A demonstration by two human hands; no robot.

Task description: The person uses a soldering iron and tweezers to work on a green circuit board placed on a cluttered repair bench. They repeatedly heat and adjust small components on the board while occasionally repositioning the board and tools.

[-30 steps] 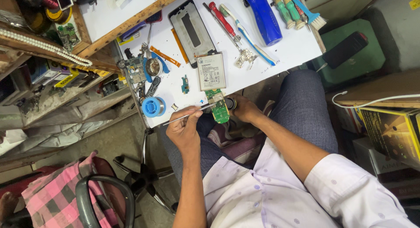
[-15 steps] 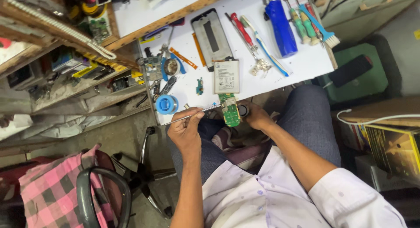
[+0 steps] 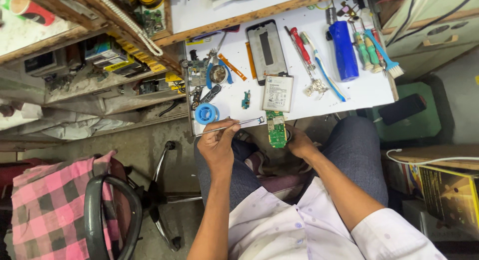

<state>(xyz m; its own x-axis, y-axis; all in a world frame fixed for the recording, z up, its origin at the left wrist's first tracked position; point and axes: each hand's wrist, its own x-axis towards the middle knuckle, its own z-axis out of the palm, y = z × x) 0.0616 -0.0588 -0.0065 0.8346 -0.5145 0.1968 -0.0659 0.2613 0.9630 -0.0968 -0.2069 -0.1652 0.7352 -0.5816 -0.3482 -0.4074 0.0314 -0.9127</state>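
Head view: the left hand (image 3: 218,145) is closed in a pinch on thin metal tweezers (image 3: 234,124), whose tips point right toward a green circuit board (image 3: 276,130); the right hand (image 3: 299,141) grips that board at its lower end, fingers wrapped around it, holding it at the near edge of the white table (image 3: 369,88) above the lap. The board's upper end lies just below a white battery (image 3: 277,93), which appears to touch it, though the contact is hard to confirm. A blue solder spool (image 3: 206,113) sits left of the tweezers, a phone frame (image 3: 267,50) above the battery, and a blue cylinder (image 3: 343,50) to the right.
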